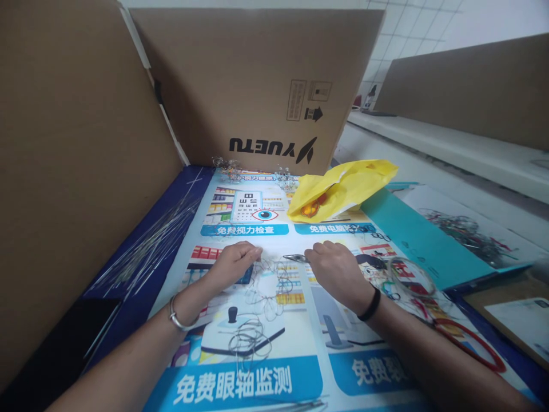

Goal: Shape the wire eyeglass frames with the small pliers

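My left hand (235, 264) is closed in a pinch over the printed sheet, with thin wire (268, 286) looping out from its fingertips. How much of the wire sits between the fingers is hidden. Facing it, my right hand (337, 272) wraps around small pliers (295, 258). Their slim metal jaws point left toward the left hand, and a gap separates the two. Nearer me on the sheet lies a loose coil of wire (250, 342).
Straight wires (148, 246) lie at the left. Beyond my hands are a yellow bag (343, 186) and a cardboard panel (257, 80). To the right sit a teal folder (422, 234), tangled wire scraps (467, 234) and a red ring (472, 346). A printed sheet (295, 332) covers the table.
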A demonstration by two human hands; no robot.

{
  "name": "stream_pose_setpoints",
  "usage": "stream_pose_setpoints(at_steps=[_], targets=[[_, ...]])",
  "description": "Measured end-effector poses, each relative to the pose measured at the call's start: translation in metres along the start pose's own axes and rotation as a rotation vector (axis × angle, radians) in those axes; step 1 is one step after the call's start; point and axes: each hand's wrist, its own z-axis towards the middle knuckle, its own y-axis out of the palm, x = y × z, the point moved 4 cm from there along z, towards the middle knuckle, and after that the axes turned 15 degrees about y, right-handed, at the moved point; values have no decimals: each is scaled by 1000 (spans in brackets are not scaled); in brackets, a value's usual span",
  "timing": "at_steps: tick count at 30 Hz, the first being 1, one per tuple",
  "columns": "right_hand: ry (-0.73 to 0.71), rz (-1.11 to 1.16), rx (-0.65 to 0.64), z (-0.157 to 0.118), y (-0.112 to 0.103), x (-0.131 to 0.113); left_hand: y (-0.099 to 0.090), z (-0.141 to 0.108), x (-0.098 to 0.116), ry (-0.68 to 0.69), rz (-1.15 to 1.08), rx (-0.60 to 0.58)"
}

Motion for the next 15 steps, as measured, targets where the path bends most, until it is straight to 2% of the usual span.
stream_pose_setpoints(at_steps=[13, 15], targets=[[-9, 10, 28, 0, -2, -1, -3, 2, 1, -9, 55, 22], [-14, 9, 52, -1, -4, -1, -6, 2, 3, -18, 76, 61]])
